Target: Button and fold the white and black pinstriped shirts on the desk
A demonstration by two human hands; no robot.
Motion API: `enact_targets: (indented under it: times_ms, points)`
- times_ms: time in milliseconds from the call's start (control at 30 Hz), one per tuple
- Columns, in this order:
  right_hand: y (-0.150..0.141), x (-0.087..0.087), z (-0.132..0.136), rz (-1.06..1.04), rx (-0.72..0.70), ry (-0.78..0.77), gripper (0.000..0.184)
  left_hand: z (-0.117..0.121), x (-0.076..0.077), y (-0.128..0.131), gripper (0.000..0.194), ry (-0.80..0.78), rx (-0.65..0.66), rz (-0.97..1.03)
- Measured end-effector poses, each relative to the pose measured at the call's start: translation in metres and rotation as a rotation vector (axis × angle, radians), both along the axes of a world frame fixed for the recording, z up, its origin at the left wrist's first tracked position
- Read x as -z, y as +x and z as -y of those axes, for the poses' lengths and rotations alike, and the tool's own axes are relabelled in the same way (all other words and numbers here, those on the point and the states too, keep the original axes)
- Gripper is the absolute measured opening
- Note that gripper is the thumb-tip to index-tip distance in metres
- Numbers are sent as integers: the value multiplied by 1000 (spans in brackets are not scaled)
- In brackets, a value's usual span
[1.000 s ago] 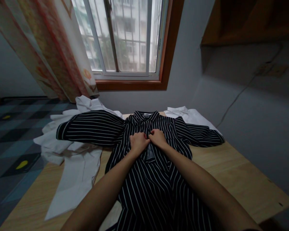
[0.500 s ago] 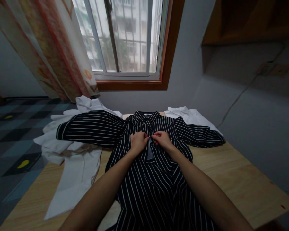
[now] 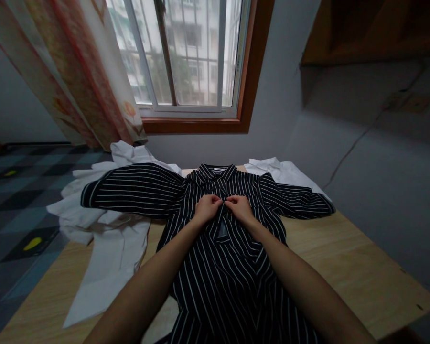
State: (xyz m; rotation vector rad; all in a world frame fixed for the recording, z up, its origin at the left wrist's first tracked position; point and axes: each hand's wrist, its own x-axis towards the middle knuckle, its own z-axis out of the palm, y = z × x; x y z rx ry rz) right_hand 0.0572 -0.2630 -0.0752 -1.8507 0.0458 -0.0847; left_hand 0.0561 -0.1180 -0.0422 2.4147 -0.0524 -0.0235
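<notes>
A black shirt with white stripes (image 3: 215,282) lies face up, its collar toward the window and its sleeves spread to both sides. Over its chest, my left hand (image 3: 208,208) pinches one front edge between thumb and fingers. Close against it, my right hand (image 3: 239,207) pinches the opposite front edge, and the fingertips of both nearly meet. Below them the front gapes a little, showing a greyish patch inside. Any button between the fingers is too small to make out.
The shirt rests on a light wooden table (image 3: 354,267). White cloth (image 3: 107,272) lies under the left sleeve, and more white cloth (image 3: 279,171) lies behind the right one. A window (image 3: 186,62), a curtain (image 3: 82,71) and a wall cable (image 3: 354,143) stand beyond.
My two hands have drawn closer together, bringing the front edges of the shirt nearer to each other. The opening below them has narrowed.
</notes>
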Motion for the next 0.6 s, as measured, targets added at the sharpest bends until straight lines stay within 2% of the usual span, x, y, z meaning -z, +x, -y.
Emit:
enact_targets:
  times_ms: [133, 367, 600]
  points:
    - [1, 3, 0, 23, -2, 27, 12, 2, -3, -3, 20, 35, -25, -7]
    - [1, 6, 0, 45, 3, 85, 13, 3, -10, -10, 23, 217, -72, 67]
    - [3, 10, 1, 77, 0, 29, 15, 6, -8, -9, 22, 130, -45, 84]
